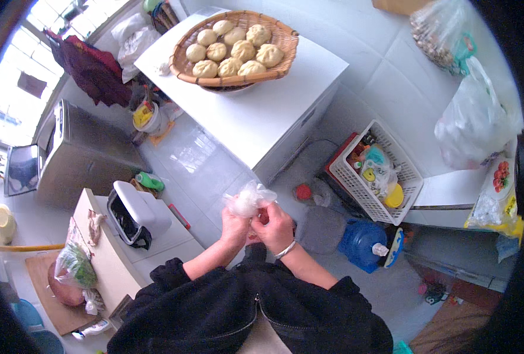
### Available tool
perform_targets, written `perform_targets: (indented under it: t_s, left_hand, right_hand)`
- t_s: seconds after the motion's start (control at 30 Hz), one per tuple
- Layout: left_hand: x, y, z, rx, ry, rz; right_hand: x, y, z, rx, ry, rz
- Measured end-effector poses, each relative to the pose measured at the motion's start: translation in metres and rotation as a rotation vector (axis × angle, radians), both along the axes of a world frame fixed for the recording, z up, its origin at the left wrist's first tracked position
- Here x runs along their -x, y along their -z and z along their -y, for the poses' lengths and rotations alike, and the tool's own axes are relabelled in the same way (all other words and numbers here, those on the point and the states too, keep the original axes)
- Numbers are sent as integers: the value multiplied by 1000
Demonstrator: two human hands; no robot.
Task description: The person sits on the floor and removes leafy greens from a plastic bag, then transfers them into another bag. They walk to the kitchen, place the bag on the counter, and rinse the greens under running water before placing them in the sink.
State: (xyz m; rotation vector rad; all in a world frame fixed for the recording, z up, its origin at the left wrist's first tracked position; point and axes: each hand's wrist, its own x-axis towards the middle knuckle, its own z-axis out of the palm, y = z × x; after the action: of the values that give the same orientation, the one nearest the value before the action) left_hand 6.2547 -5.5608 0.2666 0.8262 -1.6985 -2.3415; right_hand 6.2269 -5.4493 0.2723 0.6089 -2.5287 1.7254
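A crumpled clear plastic bag (252,198) is bunched between my two hands in front of my chest. My left hand (234,228) holds it from the left side. The fingers of my right hand (275,226), with a white bangle at the wrist, pinch its lower part. What the bag contains cannot be made out. Beyond my hands stands a white cabinet (244,119). On its top sits a woven bamboo basket (284,66) bearing several pale, pleated steamed buns (243,51).
To the right are a white plastic crate (403,186) of bagged goods, a blue water jug (363,243) and a stuffed plastic bag (470,124). On the left stand a lidded bin (144,210) and a counter (111,248) with a wooden board (45,283).
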Motion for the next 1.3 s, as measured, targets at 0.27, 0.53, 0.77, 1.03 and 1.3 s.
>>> perform_targets:
  t_s: [0.27, 0.53, 0.77, 1.03, 1.3]
  left_hand:
    - [44, -10, -50, 294, 509, -196]
    - [65, -16, -73, -21, 1164, 25]
    - [59, 20, -102, -757, 609, 275]
    - [95, 16, -118, -494, 663, 282]
    - [89, 34, -117, -290, 818, 251]
  right_hand:
    - [25, 36, -86, -16, 192, -101]
    - [30, 37, -153, -18, 116, -20]
    - [54, 67, -183, 450, 4, 622]
    - [167, 246, -325, -113, 752, 634]
    - [260, 316, -416, -371, 1005, 496]
